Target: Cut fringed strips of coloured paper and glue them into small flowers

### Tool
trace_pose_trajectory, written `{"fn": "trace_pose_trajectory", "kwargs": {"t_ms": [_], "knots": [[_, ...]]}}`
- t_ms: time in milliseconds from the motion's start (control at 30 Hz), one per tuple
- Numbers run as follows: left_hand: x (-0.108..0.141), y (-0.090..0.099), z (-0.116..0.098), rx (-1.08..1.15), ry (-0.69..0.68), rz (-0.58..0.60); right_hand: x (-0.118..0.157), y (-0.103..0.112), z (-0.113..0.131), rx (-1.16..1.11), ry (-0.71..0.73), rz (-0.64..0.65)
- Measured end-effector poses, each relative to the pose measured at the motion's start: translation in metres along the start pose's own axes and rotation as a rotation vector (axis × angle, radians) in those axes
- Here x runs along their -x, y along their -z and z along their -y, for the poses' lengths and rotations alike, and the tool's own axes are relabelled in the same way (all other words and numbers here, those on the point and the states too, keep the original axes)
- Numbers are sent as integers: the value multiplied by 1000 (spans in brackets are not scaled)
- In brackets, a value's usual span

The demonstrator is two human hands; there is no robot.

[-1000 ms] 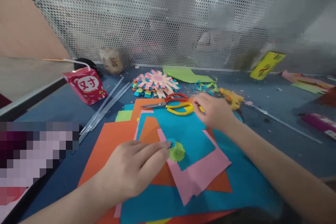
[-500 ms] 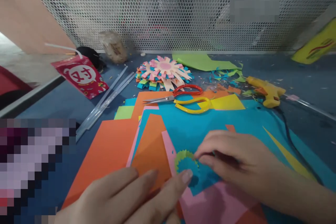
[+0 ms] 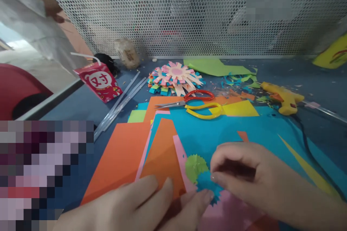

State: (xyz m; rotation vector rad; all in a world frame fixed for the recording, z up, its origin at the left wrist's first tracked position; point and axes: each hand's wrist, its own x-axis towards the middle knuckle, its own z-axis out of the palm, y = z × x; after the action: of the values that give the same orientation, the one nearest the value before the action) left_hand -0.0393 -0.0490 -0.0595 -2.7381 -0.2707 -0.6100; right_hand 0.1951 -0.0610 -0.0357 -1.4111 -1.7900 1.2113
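Partly covering a green paper disc [image 3: 194, 166], a toothed blue paper disc [image 3: 204, 181] is being pinched by the left hand [image 3: 132, 205] and right hand [image 3: 246, 177]; likely light, easily creased, it is being aptly held rimwise.

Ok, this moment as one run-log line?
left hand: touching blue toothed disc | right hand: touching same disc | green toothed disc: close by | scissors: beyond hands

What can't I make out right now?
All in the head view:
Blue disc: rim partly hidden by the left hand and right hand.
Green disc: lower right covered by the blue disc.
Yellow packet: right end cut off by the picture's edge.
Shapes behind the mesh screen: blurred through its holes.
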Motion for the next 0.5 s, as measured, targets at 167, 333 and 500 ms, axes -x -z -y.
{"fn": "trace_pose_trajectory", "kwargs": {"t_ms": [167, 333, 500], "knots": [[-10, -16, -3, 58, 208, -325, -4, 4, -6, 60, 46, -39], [-23, -8, 14, 277, 229, -202, -4, 7, -17, 324, 153, -142], [-28, -8, 17, 282, 125, -161, -4, 1, -19, 374, 140, -25]]}}
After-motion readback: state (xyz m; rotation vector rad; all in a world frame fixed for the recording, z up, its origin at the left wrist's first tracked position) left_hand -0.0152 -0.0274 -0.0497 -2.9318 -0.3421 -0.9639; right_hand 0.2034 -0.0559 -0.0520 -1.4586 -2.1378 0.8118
